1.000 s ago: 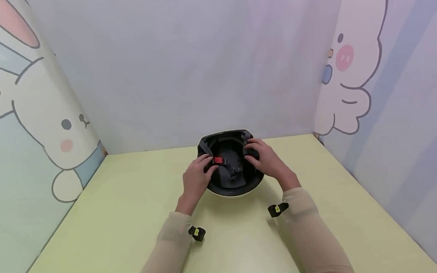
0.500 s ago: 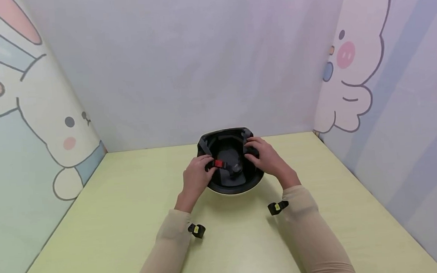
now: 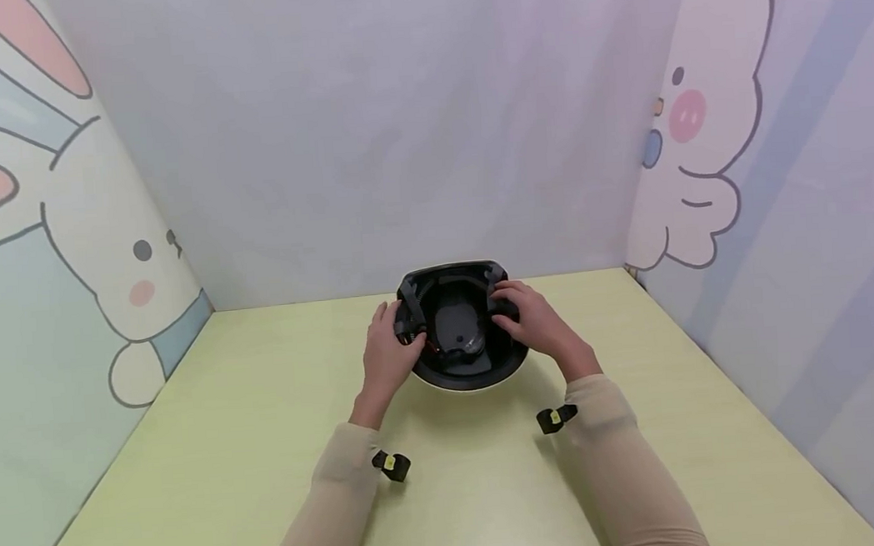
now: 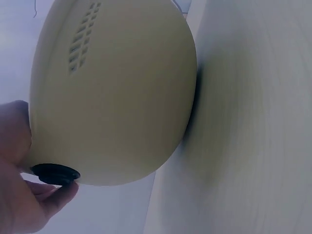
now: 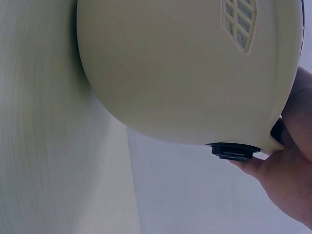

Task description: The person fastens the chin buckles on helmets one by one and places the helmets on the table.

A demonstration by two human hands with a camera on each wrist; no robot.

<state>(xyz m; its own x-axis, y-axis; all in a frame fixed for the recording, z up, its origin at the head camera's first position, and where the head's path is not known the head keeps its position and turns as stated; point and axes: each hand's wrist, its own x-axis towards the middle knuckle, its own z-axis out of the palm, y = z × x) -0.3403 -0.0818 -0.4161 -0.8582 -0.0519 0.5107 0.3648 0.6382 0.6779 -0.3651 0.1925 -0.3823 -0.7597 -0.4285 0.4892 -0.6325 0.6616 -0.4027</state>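
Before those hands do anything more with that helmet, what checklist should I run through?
1. Helmet lies open side up: ok, its black interior faces the wearer of the head camera.
2. Its pale shell rests on the table: ok, the wrist views show it against the surface.
3. Left hand has hold of one side: ok, at the rim.
4. Right hand has hold of the opposite side: ok.
5. Interior free of straps: not ok, a grey strap hangs inside on the left.
6. Red buckle fastened: cannot tell, only a sliver of red shows near the left thumb.
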